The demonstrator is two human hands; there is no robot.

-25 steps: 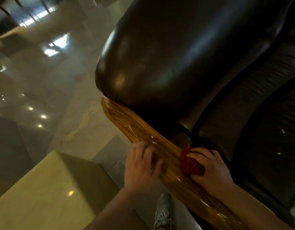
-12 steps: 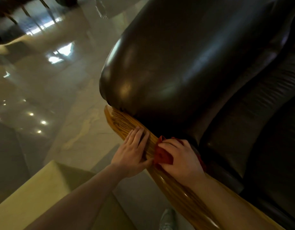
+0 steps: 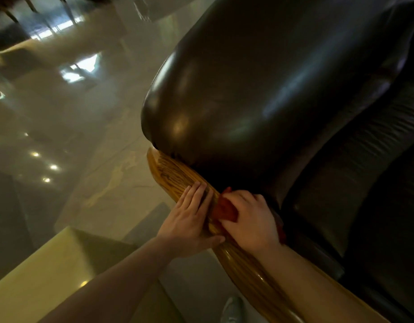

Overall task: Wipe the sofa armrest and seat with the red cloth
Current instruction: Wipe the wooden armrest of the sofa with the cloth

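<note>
A glossy wooden armrest [image 3: 175, 176] runs diagonally from centre to lower right along a dark leather sofa. My right hand [image 3: 250, 220] presses a bunched red cloth [image 3: 224, 209] onto the armrest where the wood meets the leather back cushion [image 3: 259, 96]. Most of the cloth is hidden under my fingers. My left hand [image 3: 189, 220] lies flat on the armrest's outer edge, just left of the cloth, fingers spread and holding nothing. The dark seat cushion [image 3: 364, 194] lies to the right.
A shiny tiled floor [image 3: 73, 136] with light reflections fills the left. A pale yellow-green block [image 3: 49, 264] stands at the lower left beside the armrest. My shoe [image 3: 231, 310] shows on the floor at the bottom.
Both hands have slid up along the armrest toward its rounded far end, the right hand carrying the red cloth with it.
</note>
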